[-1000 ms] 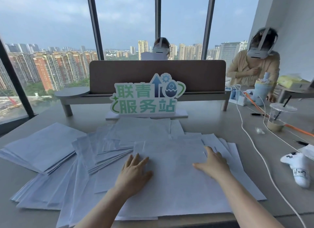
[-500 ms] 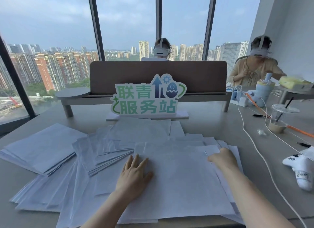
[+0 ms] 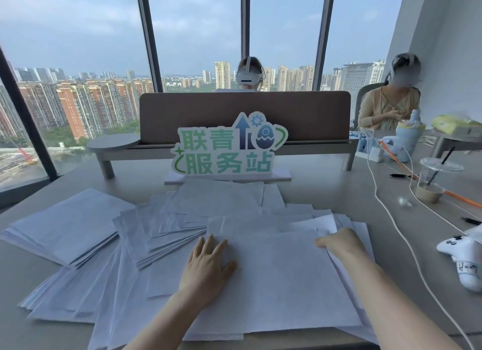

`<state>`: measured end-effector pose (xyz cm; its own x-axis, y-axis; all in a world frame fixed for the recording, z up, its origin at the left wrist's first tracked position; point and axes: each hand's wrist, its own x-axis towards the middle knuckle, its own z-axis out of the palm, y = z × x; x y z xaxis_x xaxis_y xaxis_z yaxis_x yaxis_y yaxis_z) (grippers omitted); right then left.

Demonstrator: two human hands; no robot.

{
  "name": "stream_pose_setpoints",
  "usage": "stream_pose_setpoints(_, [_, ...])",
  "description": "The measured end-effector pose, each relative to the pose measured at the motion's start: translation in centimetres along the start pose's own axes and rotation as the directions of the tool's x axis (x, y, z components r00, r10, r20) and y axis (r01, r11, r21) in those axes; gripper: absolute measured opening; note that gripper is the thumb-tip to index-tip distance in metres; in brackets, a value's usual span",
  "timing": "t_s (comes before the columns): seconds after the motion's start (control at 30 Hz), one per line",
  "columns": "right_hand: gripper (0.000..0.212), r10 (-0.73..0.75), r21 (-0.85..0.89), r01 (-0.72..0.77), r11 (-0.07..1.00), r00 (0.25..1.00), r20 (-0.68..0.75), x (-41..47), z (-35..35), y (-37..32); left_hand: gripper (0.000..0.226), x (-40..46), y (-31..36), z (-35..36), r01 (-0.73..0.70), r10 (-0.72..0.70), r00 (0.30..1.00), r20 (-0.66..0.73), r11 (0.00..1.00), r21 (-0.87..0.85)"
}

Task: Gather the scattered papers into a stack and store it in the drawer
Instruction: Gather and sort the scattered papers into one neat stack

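Many white papers [image 3: 281,279] lie fanned across the grey desk [image 3: 339,193] in front of me, with a tidier pile [image 3: 70,224] at the far left. My left hand [image 3: 206,268] rests flat on the sheets near the middle, fingers spread. My right hand [image 3: 339,245] is curled at the right edge of the top sheets, its fingers tucked around their edge. No drawer is in view.
A green and white sign [image 3: 227,146] stands behind the papers, before a brown divider [image 3: 245,114]. At the right lie white cables [image 3: 391,219], a plastic cup [image 3: 433,182] and a white game controller [image 3: 467,261]. Two people sit beyond the desk.
My right hand slid from lying flat on the papers to their right edge and curled around it, pushing the right-hand sheets inward. My left hand stayed put.
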<state>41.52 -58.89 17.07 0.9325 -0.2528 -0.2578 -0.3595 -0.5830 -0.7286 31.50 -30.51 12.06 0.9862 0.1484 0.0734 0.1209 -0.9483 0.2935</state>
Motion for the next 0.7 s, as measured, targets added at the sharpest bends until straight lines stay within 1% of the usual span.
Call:
stream_pose_setpoints(0.07, [0.027,0.020,0.000,-0.020,1.000,1.000,-0.003,0.5,0.1,-0.1,0.065,0.0,0.1,0.0,-0.004,0.004,1.000,0.003,1.000,0.008])
stream_pose_setpoints(0.13, [0.028,0.022,-0.010,-0.022,1.000,1.000,0.000,0.7,0.2,-0.2,0.065,0.1,0.2,0.0,-0.004,0.004,1.000,0.009,1.000,0.013])
stream_pose_setpoints(0.27, [0.013,0.010,-0.019,-0.010,1.000,1.000,0.026,1.1,0.4,-0.2,0.064,0.1,0.1,0.0,-0.004,0.004,1.000,0.002,1.000,0.015])
stream_pose_setpoints(0.37, [0.021,-0.044,-0.014,0.044,0.999,0.999,0.001,1.1,0.6,0.0,0.064,0.1,0.3,0.0,-0.002,0.002,1.000,-0.006,1.000,0.012])
stream_pose_setpoints(0.47, [0.021,-0.116,-0.034,0.116,0.993,0.993,-0.005,1.1,0.6,-0.1,0.063,0.2,0.3,0.1,0.001,-0.001,1.000,-0.017,1.000,0.005])
stream_pose_setpoints(0.57, [0.019,-0.149,0.016,0.149,0.989,0.989,0.015,1.3,0.7,0.0,0.063,0.2,0.4,0.0,0.006,-0.006,1.000,-0.021,1.000,0.006])
stream_pose_setpoints(0.7, [0.019,-0.186,0.103,0.186,0.977,0.983,-0.012,1.1,1.0,0.4,0.064,0.2,0.4,0.0,0.013,-0.014,1.000,-0.022,1.000,-0.017])
